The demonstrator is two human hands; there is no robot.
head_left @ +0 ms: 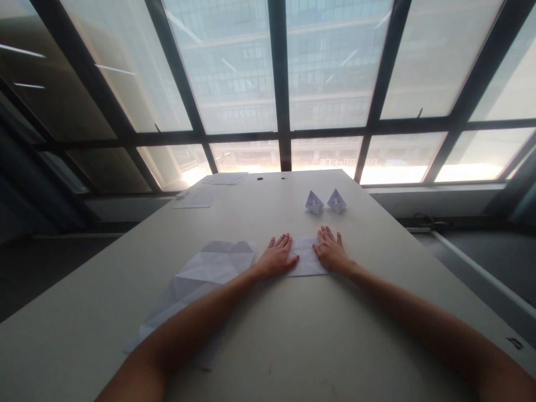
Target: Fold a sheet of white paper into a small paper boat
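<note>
Both of my hands lie flat on a small folded white paper (305, 258) in the middle of the pale table (293, 335). My left hand (277, 257) presses its left part, fingers stretched out and together. My right hand (330, 251) rests on its right part with fingers spread. Neither hand grips anything. Beyond the hands stand two small folded paper boats (314, 201) (336, 200), side by side.
A large creased white sheet (209, 268) lies under and left of my left forearm. More flat paper sheets (209, 195) lie at the far left end near the window. Two small dark holes (259, 179) mark the table's far edge. Big windows rise behind.
</note>
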